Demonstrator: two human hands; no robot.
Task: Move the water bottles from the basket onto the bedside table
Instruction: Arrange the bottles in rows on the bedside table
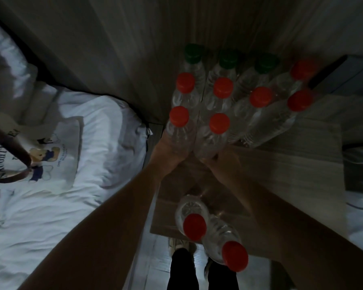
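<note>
On the bed [92, 206] lies a tote bag [57, 143]. My left hand [168, 158] grips one red-capped bottle [179, 132], my right hand [220, 162] grips the neighbour bottle [215, 139], both upright at the front of the bottle rows [260, 97] on the table [302, 164].

Bottles [222, 88] clustered on bedside table [302, 164], bed [71, 206] left, two bottles [194, 225] nearer.

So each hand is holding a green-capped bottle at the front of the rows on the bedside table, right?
No: in the head view the left hand and right hand each grip a red-capped bottle; green caps stand only in the back row. The rest holds.
</note>
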